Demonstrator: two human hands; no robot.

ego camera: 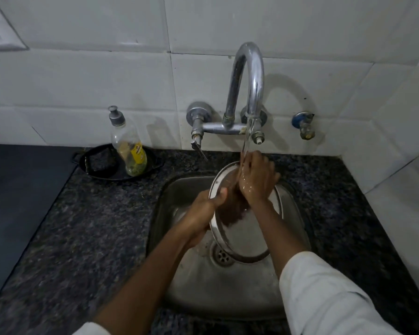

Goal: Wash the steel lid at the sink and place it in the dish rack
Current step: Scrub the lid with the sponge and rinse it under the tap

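White tiles back a dark granite counter with a steel sink point(179, 286). Over the basin, the left hand point(203, 213) pinches the steel lid point(240, 238) by its rim; the right hand point(257, 180) lies flat on it under the running tap point(249, 76). Wet, thin and stiff, it likely slips; the rim is safest.

My head-worn camera looks steeply down and forward, close over my two grips, facing the white tiled wall point(82, 76).

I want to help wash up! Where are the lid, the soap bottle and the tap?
lid point(242, 238), head view, on its bare lower face.
soap bottle point(128, 146), head view, on its clear body.
tap point(250, 68), head view, on the curved spout.
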